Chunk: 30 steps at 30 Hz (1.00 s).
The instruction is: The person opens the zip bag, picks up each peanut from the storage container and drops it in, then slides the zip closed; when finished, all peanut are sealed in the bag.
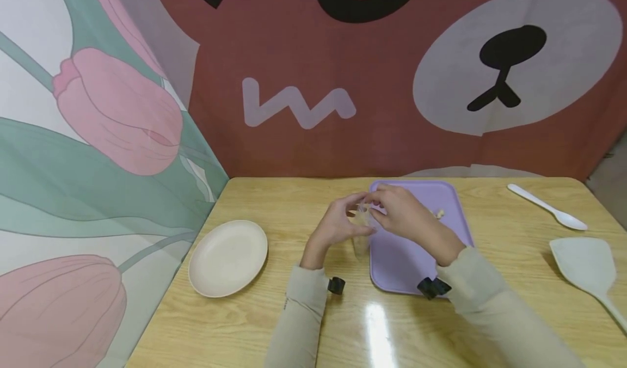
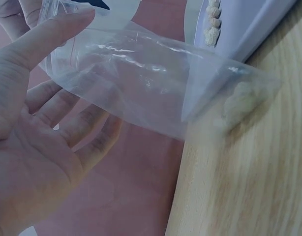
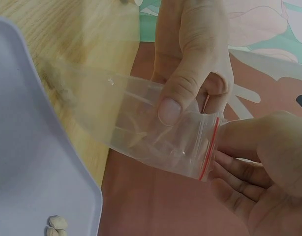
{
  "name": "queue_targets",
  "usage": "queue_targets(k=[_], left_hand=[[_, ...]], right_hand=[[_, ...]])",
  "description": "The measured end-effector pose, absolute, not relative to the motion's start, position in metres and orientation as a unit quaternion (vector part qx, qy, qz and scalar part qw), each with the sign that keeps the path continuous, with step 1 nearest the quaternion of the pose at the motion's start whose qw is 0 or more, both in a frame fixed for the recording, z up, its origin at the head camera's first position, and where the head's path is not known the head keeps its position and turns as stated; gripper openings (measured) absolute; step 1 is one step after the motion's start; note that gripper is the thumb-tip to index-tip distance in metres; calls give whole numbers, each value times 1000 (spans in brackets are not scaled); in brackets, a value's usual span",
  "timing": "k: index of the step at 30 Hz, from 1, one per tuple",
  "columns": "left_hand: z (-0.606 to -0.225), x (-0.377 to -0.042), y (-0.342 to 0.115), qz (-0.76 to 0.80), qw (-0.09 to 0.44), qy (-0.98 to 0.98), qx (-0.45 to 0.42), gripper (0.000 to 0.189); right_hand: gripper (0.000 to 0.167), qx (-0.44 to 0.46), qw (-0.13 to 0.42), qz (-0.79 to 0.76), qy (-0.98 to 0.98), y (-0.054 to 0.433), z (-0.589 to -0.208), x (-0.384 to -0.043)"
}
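Observation:
A clear zip bag (image 1: 361,244) with a red line along its mouth hangs by the tray's left edge. My left hand (image 1: 334,225) holds it near the top, its thumb across the plastic in the left wrist view. At the mouth, my right hand (image 1: 400,211) grips the rim, with the thumb right at the opening. Low in the bag sits a pale lump (image 2: 243,104), blurred through the plastic. The purple tray (image 1: 401,262) carries several small pale pieces (image 3: 56,227) that look like nuts, partly behind my right hand in the head view.
A cream plate (image 1: 228,258) lies on the wooden table to the left. To the right are a white spoon (image 1: 548,207) and a pale spatula (image 1: 585,264). Printed cloth (image 1: 294,150) hangs along the table's back and left sides.

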<state>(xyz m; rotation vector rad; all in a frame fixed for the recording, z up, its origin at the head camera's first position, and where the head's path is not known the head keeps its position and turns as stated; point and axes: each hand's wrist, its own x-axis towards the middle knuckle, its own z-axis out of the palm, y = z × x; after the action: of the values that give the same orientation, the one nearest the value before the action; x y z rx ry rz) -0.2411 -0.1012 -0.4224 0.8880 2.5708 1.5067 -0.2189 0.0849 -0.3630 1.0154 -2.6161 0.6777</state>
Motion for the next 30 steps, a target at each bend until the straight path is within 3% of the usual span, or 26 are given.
queue_targets(k=[10, 18, 30], left_hand=[[-420, -240, -101, 492, 29, 825, 275, 77], [-421, -239, -101, 503, 33, 825, 256, 76], [-421, -238, -98, 486, 27, 833, 263, 77]], right_hand=[[21, 332, 104, 225, -910, 94, -357, -217], [19, 278, 106, 201, -933, 142, -351, -237], [20, 236, -3, 171, -957, 207, -420, -269]])
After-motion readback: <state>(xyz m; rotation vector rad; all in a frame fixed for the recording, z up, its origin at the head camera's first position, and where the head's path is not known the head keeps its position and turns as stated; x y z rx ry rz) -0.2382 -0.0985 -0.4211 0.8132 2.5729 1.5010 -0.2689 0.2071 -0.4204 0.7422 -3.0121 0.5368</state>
